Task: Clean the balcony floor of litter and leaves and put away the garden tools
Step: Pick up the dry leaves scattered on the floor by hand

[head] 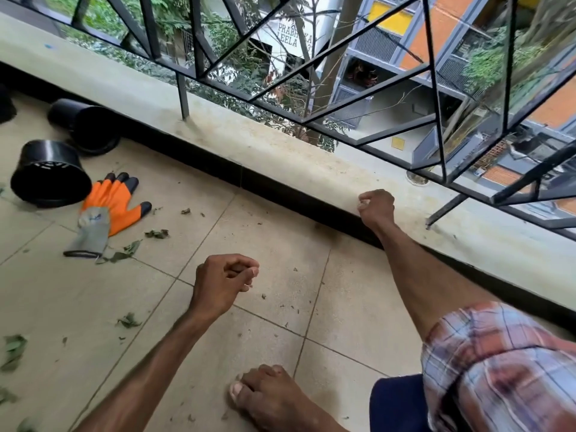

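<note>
Tiled balcony floor [93, 291] is strewn with leaf scraps [157, 234], the larger ones well left of our hands, beside the glove [109, 210]. We judge hand-picking is the step. Our left hand [223, 283] is curled, nothing visible in it. Whether our right hand [375, 208], curled at the ledge [280, 151], pinches anything, we cannot tell. Next we should reach left.

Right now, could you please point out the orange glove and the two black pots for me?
orange glove [117, 202], head view, on its orange palm.
nearer black pot [50, 188], head view, on its side wall.
farther black pot [88, 126], head view, on its side wall.
</note>
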